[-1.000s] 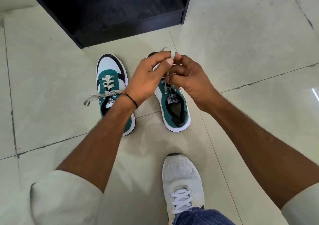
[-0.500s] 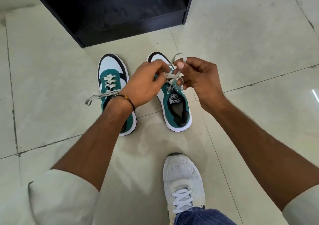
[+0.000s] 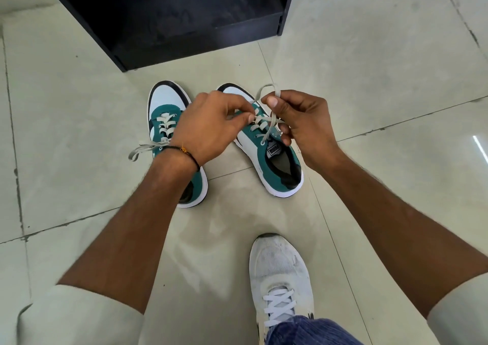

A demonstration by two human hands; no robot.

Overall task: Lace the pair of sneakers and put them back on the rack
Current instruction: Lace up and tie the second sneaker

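Two green-and-white sneakers stand side by side on the tiled floor. The left sneaker (image 3: 163,112) is laced, and its loose grey lace end (image 3: 140,151) trails to the left. Over the right sneaker (image 3: 277,167), my left hand (image 3: 208,125) pinches one strand of its grey lace (image 3: 266,121) above the eyelets. My right hand (image 3: 303,122) pinches the other strand, which loops up over my thumb; the clear tip hangs by my lower fingers. My left forearm hides the left sneaker's heel.
The black shoe rack (image 3: 169,19) stands open just beyond the sneakers' toes. My own foot in a white sneaker (image 3: 280,273) rests on the floor near the bottom, below the right sneaker. Pale floor tiles (image 3: 383,67) spread all around.
Both hands have come down from above the toe to the right sneaker's eyelets and drawn apart. The lace now shows as a loop over my right thumb.
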